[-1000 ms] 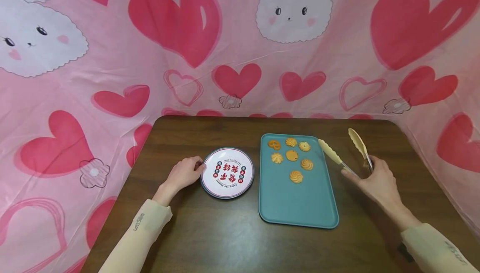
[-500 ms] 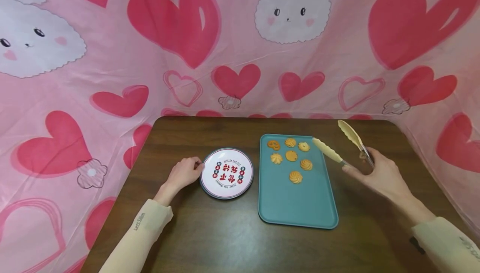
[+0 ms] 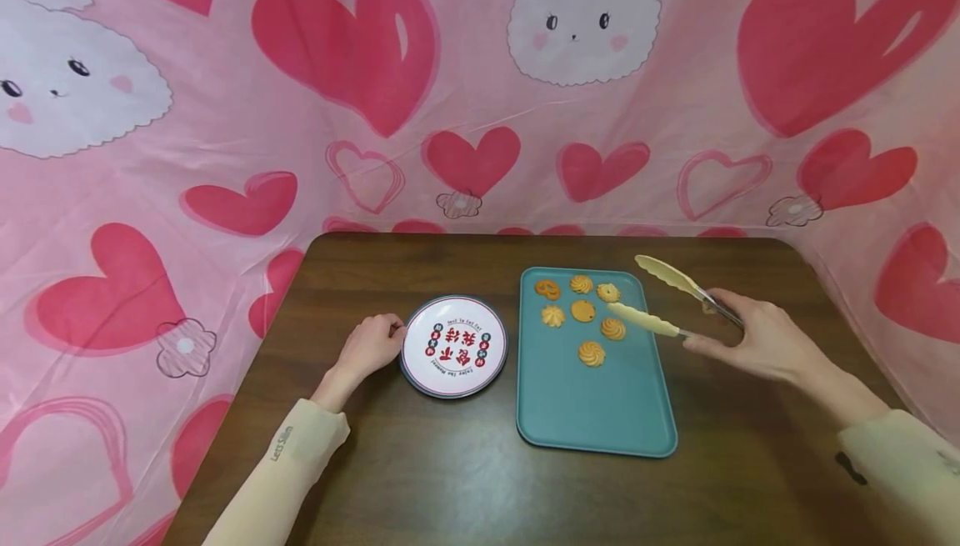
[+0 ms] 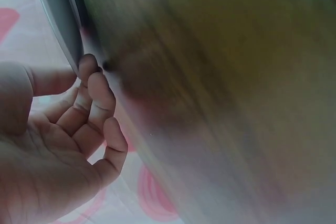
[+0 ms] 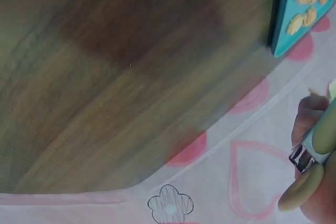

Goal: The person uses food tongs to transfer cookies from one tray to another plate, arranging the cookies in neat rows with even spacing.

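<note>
My left hand [image 3: 369,348] pinches the left rim of a round white plate [image 3: 454,375] with red and dark lettering. In the left wrist view the thumb and a fingertip meet at the plate's edge [image 4: 56,17], the other fingers loosely curled. My right hand [image 3: 772,336] grips a pair of food tongs [image 3: 675,278] with cream scalloped tips, arms spread apart. The lower tip hangs over the right side of a teal tray [image 3: 592,417], near a round swirled cookie [image 3: 612,328]. Between the tips there is nothing. In the right wrist view the tongs' handle end [image 5: 310,153] shows.
Several cookies lie in the tray's upper half, including a pretzel-shaped one [image 3: 547,289], a flat round one [image 3: 582,311] and a swirled one [image 3: 592,353] lower down. All stands on a dark wooden table [image 3: 420,479]. A pink heart-print cloth [image 3: 480,96] hangs behind.
My right hand has swung the tongs leftward, from beside the tray to over its right edge, and their tips have come somewhat closer together. The left hand and plate stay put.
</note>
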Motion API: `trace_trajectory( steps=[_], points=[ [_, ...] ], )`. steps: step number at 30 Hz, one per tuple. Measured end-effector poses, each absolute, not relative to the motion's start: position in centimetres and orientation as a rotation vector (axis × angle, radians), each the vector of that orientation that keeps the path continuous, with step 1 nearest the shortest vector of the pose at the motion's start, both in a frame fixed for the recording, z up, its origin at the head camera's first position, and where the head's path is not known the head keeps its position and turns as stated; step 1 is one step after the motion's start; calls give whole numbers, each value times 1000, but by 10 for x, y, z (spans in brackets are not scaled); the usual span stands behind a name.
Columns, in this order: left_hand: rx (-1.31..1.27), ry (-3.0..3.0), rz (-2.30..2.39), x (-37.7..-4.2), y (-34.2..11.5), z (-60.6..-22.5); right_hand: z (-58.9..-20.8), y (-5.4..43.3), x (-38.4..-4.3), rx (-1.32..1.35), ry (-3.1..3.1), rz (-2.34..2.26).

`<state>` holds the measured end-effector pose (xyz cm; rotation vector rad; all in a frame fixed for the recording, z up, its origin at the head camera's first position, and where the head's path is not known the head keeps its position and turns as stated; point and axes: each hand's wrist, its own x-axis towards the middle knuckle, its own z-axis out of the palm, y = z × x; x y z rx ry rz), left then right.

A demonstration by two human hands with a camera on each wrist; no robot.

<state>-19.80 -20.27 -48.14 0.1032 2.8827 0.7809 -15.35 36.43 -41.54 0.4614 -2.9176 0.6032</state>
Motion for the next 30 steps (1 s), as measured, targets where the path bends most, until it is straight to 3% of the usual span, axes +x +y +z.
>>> trace_trajectory(
  steps=[9,30],
  points=[
    [66,2880,810,-199,-201,-481,-431,366,-163,640,-2996,572],
    [56,2859,825,-202,-200,-483,-453,363,-168,733,-2989,450]
  ],
)
